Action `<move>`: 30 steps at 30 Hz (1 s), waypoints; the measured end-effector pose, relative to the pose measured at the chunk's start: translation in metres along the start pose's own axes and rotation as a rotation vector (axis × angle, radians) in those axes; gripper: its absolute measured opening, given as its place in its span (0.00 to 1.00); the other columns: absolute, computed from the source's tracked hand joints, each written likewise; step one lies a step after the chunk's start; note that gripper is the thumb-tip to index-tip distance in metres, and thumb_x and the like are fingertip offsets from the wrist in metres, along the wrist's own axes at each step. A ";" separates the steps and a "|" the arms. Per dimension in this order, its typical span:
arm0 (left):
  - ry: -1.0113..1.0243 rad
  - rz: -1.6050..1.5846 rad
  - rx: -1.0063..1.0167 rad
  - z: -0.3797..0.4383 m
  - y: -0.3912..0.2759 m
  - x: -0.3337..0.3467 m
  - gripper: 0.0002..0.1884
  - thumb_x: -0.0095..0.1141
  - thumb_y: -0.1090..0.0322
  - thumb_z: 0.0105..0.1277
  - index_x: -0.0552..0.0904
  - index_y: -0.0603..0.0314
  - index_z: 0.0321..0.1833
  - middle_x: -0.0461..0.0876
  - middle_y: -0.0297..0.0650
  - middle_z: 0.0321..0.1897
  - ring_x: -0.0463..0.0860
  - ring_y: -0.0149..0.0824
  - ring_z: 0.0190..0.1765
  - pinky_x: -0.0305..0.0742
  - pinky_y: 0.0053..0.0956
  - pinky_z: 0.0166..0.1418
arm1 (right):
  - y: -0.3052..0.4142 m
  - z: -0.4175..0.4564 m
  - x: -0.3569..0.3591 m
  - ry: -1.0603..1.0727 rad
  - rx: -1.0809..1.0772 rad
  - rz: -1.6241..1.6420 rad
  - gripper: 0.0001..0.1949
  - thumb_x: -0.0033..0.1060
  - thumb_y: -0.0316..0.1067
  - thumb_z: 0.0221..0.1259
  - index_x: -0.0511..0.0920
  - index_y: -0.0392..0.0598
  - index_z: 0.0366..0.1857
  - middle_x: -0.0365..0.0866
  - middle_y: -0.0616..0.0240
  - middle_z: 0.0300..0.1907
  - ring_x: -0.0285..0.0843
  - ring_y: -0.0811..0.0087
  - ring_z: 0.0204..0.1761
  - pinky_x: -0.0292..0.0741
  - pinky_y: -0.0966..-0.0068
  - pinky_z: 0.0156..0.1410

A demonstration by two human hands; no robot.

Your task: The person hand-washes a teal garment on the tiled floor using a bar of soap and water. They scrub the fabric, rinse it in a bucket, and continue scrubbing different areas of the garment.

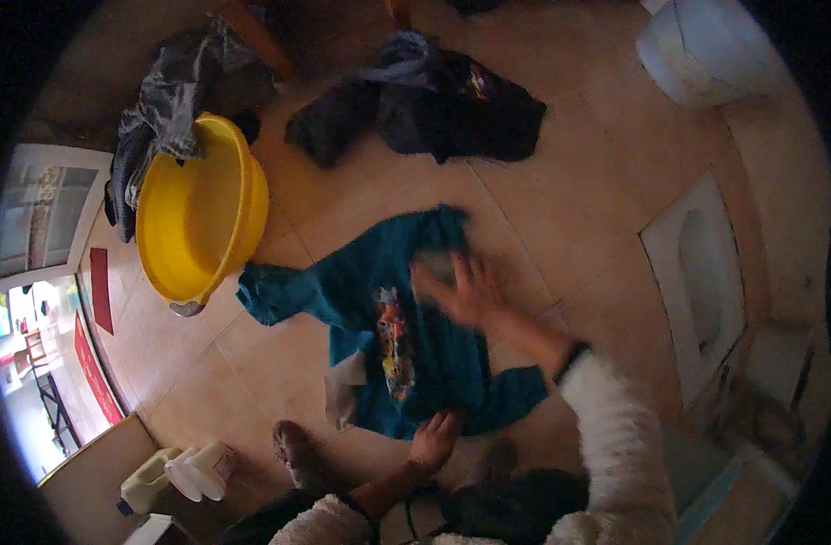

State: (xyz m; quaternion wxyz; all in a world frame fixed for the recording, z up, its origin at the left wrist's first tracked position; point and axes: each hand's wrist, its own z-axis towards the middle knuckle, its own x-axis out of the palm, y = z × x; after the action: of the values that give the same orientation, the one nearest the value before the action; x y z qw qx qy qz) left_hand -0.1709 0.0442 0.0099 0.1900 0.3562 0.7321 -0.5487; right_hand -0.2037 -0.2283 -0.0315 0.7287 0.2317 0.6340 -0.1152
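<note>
A teal long-sleeved top [443, 354] with a colourful print on it lies spread on the tiled floor. My left hand [436, 443] rests on the edge nearest me, its fingers on the fabric. Over the upper part of the top is my right hand [466, 289], blurred, with fingers spread. A pale, blurred object [437, 267] lies under or beside those fingers; whether the hand grips it I cannot tell. A light beige patch of cloth [344, 392] shows at the top's left edge.
A yellow plastic basin [245, 231] stands tilted at the left, grey clothes [170, 102] over its rim. Dark clothes [456, 109] lie on the floor beyond. A squat toilet [701, 286] and a whitish bucket [708, 54] are at the right; a plastic jug [146, 480] stands lower left.
</note>
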 end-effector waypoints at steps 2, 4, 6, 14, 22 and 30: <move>0.011 0.008 0.004 0.007 -0.002 0.009 0.29 0.47 0.77 0.53 0.69 0.57 0.62 0.72 0.41 0.53 0.72 0.44 0.55 0.75 0.38 0.50 | -0.048 0.074 -0.010 -0.212 0.198 -0.020 0.32 0.53 0.40 0.59 0.54 0.76 0.68 0.64 0.41 0.56 0.67 0.42 0.50 0.66 0.46 0.55; -0.014 0.041 0.044 0.014 0.005 -0.002 0.28 0.48 0.76 0.54 0.69 0.56 0.63 0.72 0.41 0.53 0.72 0.44 0.56 0.75 0.39 0.51 | -0.065 0.092 -0.022 -0.217 0.303 0.051 0.31 0.54 0.39 0.59 0.57 0.74 0.67 0.64 0.41 0.55 0.68 0.44 0.49 0.67 0.49 0.52; 0.097 -0.017 -0.085 0.016 -0.006 -0.019 0.24 0.47 0.74 0.58 0.70 0.59 0.60 0.72 0.44 0.53 0.74 0.45 0.53 0.75 0.37 0.51 | -0.061 0.072 -0.017 -0.243 0.340 0.109 0.29 0.55 0.39 0.58 0.61 0.73 0.66 0.63 0.41 0.55 0.69 0.47 0.48 0.69 0.51 0.50; 0.058 0.066 0.034 -0.002 0.003 -0.003 0.28 0.50 0.74 0.55 0.68 0.54 0.63 0.72 0.45 0.52 0.73 0.47 0.54 0.76 0.40 0.50 | -0.008 0.015 0.010 -0.044 0.012 0.000 0.34 0.54 0.47 0.57 0.52 0.79 0.69 0.62 0.39 0.58 0.66 0.43 0.55 0.66 0.46 0.56; -0.027 -0.212 -0.361 0.047 0.023 -0.070 0.21 0.56 0.69 0.51 0.75 0.54 0.51 0.76 0.42 0.46 0.74 0.48 0.51 0.73 0.38 0.52 | -0.075 0.025 -0.038 -0.284 0.515 0.197 0.38 0.67 0.39 0.48 0.60 0.71 0.67 0.68 0.47 0.50 0.65 0.49 0.50 0.68 0.58 0.54; -0.027 -0.040 -0.137 0.085 -0.014 -0.071 0.20 0.62 0.62 0.52 0.75 0.57 0.48 0.78 0.44 0.41 0.75 0.49 0.48 0.70 0.41 0.52 | -0.029 -0.164 -0.060 -0.016 0.725 0.142 0.38 0.67 0.37 0.45 0.62 0.61 0.66 0.61 0.46 0.59 0.62 0.48 0.57 0.61 0.53 0.61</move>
State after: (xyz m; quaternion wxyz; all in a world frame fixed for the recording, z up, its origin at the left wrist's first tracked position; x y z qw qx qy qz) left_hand -0.1424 -0.0597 0.0390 0.2129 0.3203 0.7721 -0.5059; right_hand -0.3704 -0.1816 0.0065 0.6102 0.5176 0.5287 -0.2832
